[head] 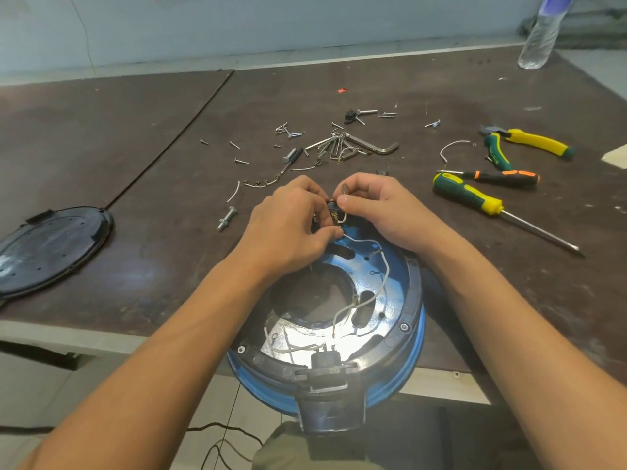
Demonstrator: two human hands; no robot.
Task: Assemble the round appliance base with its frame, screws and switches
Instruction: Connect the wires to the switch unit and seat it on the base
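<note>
While you work at its far rim, the round appliance base [412,300] lies open side up at the near edge of the table [169,266], part of it overhanging toward you. Its black bracket [330,412] points straight at you, so the line from bracket to far rim runs away from you, tilted a little to the right. Inside, the shiny frame plate [386,310] shows a large round hole, and a white wire [381,283] loops across it.

Both your hands meet at that far rim on a small black switch [334,214]. Your left hand [291,222] grips it from the left with curled fingers and thumb; your right hand [383,212] pinches its top from the right, thumb on the near side (whether the switch is seated in the rim is hidden by your fingers).

Just beyond your hands lie scattered screws [288,130] and a bunch of hex keys [356,145], with a bolt [227,218] to the left. On your right are a green-and-yellow screwdriver [475,198], a black-and-orange screwdriver [502,178] and pliers [522,144]. Well off to the left rests a black round cover [51,249], and a clear bottle [543,32] stands at the far right corner.
</note>
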